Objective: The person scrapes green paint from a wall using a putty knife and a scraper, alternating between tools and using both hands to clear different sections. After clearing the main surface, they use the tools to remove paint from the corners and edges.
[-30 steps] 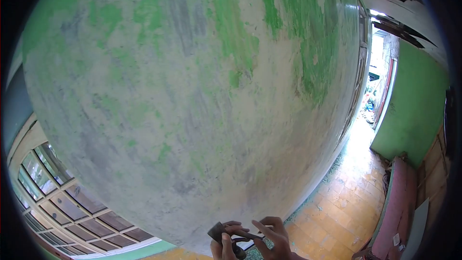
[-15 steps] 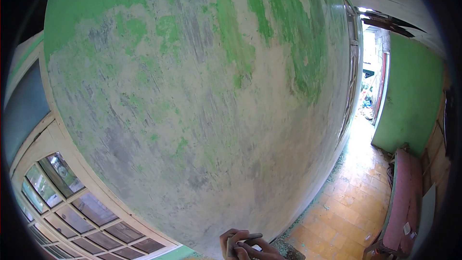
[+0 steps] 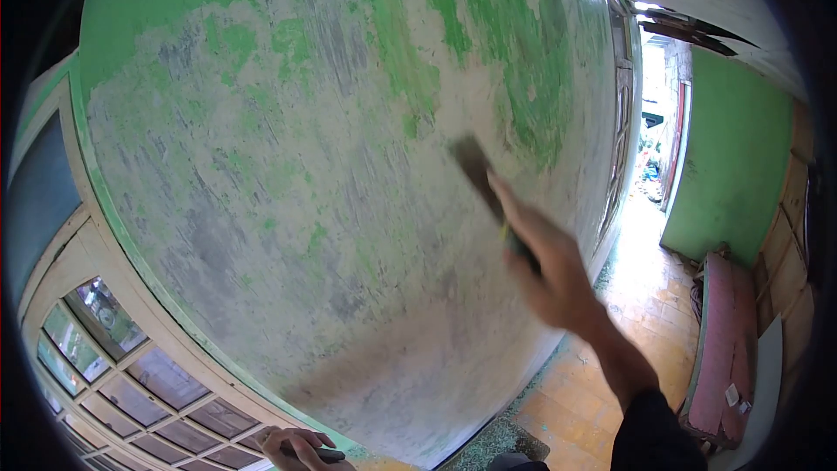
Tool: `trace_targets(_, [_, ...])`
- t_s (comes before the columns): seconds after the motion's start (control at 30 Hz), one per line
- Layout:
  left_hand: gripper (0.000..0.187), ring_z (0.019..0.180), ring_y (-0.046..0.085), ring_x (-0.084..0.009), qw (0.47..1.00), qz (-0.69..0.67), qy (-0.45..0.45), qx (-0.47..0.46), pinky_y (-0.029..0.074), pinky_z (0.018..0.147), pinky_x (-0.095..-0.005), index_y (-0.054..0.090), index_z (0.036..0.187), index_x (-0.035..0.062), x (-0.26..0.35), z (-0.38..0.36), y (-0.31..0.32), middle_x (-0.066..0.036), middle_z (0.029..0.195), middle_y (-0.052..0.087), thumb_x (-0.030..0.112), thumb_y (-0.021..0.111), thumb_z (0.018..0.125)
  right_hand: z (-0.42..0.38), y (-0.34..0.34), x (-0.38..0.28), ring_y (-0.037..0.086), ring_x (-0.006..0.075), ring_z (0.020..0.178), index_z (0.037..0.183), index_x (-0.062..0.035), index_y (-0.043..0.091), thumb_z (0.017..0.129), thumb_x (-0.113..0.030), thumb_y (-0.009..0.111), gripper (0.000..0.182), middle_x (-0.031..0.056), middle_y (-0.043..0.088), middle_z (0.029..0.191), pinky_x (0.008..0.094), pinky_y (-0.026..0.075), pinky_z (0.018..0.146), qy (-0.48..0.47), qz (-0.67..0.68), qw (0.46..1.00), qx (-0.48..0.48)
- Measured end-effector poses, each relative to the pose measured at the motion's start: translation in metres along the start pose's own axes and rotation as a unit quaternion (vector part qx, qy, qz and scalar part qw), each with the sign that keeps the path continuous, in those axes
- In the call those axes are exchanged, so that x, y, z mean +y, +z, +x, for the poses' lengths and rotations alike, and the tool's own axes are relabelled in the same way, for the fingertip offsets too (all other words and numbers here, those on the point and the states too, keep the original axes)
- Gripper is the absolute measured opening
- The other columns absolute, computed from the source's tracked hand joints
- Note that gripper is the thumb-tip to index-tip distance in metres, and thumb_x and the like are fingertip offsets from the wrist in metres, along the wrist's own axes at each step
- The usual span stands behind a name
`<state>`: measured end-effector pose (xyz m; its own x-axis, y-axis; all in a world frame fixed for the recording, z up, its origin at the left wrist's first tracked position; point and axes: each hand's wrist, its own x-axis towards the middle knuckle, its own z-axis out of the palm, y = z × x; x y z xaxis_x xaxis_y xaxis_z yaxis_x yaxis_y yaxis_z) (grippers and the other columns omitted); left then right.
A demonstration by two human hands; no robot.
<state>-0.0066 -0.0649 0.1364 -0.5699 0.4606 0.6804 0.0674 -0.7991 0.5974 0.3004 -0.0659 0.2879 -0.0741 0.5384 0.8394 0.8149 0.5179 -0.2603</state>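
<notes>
My right hand (image 3: pixel 547 266) is raised in front of the wall, its fingers wrapped round the dark handle of a scraper (image 3: pixel 478 173). The flat blade points up and left at the wall (image 3: pixel 375 209), where green paint is partly gone and grey and whitish patches show. The blade is blurred, and I cannot tell whether it touches the surface. At the bottom edge, my left hand (image 3: pixel 301 452) is closed round a small dark object (image 3: pixel 330 453) that I cannot make out.
A white-framed glass-paned door (image 3: pixel 144 384) stands at the left. Green flakes lie on the orange tiled floor (image 3: pixel 567 392) along the wall's foot. A reddish bench-like piece (image 3: pixel 722 344) stands at the right beside a green wall (image 3: pixel 728 161), near a bright doorway (image 3: pixel 654 122).
My right hand has risen from the bottom edge to the wall's middle with the scraper. My left hand has shifted left, apart from it. The view has shifted slightly.
</notes>
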Motion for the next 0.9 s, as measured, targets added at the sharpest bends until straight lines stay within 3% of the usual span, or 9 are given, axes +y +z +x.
trace_targets(0.07, [0.024,0.048,0.037,-0.0111,0.995,0.039,-0.085,-0.028,0.033,0.04,-0.0258,0.057,0.109,0.0,-0.011,-0.002,-0.012,-0.003,0.07,0.04,0.02,0.062,0.097,0.035,-0.013,-0.004,0.057,0.0342,0.079,0.155,-0.0084,0.031,0.083,0.004,0.051,0.075,0.0209,0.057,0.085,0.0441,0.045,0.076,0.008,-0.036,0.999,0.007])
trace_targets(0.13, [0.029,0.055,0.035,-0.0097,0.989,0.108,-0.093,-0.036,0.031,0.046,-0.0244,0.058,0.116,-0.0032,-0.012,-0.003,-0.015,-0.001,0.075,0.039,0.017,0.063,0.096,0.06,-0.026,-0.024,0.057,0.0247,0.074,0.156,-0.0169,0.033,0.085,0.008,0.052,0.077,0.0258,0.062,0.101,0.0314,0.048,0.08,0.106,-0.076,0.989,-0.065])
trace_targets(0.17, [0.033,0.059,0.035,-0.0099,0.98,0.165,-0.073,-0.085,0.031,0.049,-0.0247,0.057,0.12,-0.0041,-0.012,-0.004,-0.018,0.0,0.078,0.038,0.017,0.064,0.096,0.065,-0.017,-0.012,0.036,0.0198,0.059,0.155,-0.0216,0.034,0.084,0.008,0.053,0.078,0.0201,0.051,0.075,0.0295,0.042,0.064,0.03,-0.069,0.997,-0.002])
trace_targets(0.27, [0.044,0.07,0.033,-0.0113,0.961,0.208,-0.107,-0.145,0.029,0.058,-0.0276,0.055,0.129,-0.0064,-0.023,-0.014,-0.027,0.0,0.084,0.036,0.018,0.067,0.095,0.096,-0.034,-0.027,0.057,0.036,0.058,0.15,-0.0093,0.041,0.084,0.004,0.052,0.068,0.0282,0.06,0.077,0.0456,0.047,0.071,0.056,-0.131,0.99,-0.024])
trace_targets(0.37, [0.051,0.067,0.035,-0.0142,0.949,0.226,-0.121,-0.184,0.031,0.056,-0.0314,0.055,0.129,-0.0094,-0.022,-0.019,-0.028,-0.003,0.082,0.037,0.024,0.07,0.093,0.104,-0.046,-0.032,0.037,0.0192,0.055,0.152,-0.0226,0.04,0.084,0.007,0.051,0.075,0.0164,0.04,0.063,0.0336,0.04,0.059,0.078,-0.135,0.987,-0.034])
trace_targets(0.53, [0.053,0.068,0.037,-0.0147,0.944,0.24,-0.126,-0.19,0.032,0.056,-0.0322,0.056,0.129,-0.0089,-0.027,-0.019,-0.034,-0.003,0.083,0.041,0.026,0.07,0.093,0.101,-0.049,-0.042,0.047,0.0248,0.053,0.148,-0.0161,0.044,0.084,0.006,0.05,0.069,0.0224,0.049,0.064,0.038,0.045,0.061,0.068,-0.185,0.979,-0.056])
trace_targets(0.7, [0.04,0.067,0.037,-0.0141,0.95,0.235,-0.095,-0.185,0.032,0.056,-0.032,0.06,0.113,-0.0075,-0.032,-0.023,-0.028,-0.002,0.082,0.039,0.026,0.07,0.093,0.087,-0.042,-0.043,0.062,0.0302,0.057,0.146,-0.0079,0.047,0.083,0.006,0.049,0.064,0.0262,0.06,0.069,0.0409,0.049,0.065,0.12,-0.149,0.979,-0.067])
trace_targets(0.8, [0.034,0.067,0.037,-0.0146,0.945,0.245,-0.125,-0.177,0.033,0.056,-0.033,0.058,0.103,-0.0048,-0.041,-0.029,-0.036,-0.002,0.082,0.039,0.027,0.068,0.094,0.059,-0.03,-0.028,0.05,0.0267,0.053,0.154,-0.0227,0.035,0.083,0.006,0.052,0.078,0.0224,0.051,0.064,0.0427,0.044,0.064,0.158,-0.095,0.975,-0.123])
trace_targets(0.9, [0.034,0.069,0.037,-0.019,0.941,0.252,-0.135,-0.178,0.034,0.06,-0.0359,0.056,0.091,-0.0035,-0.034,-0.027,-0.028,-0.005,0.08,0.038,0.028,0.067,0.095,0.028,-0.015,-0.003,0.057,0.0293,0.055,0.154,-0.0139,0.035,0.083,0.006,0.048,0.074,0.0177,0.06,0.072,0.0407,0.048,0.062,0.058,-0.068,0.987,-0.136])
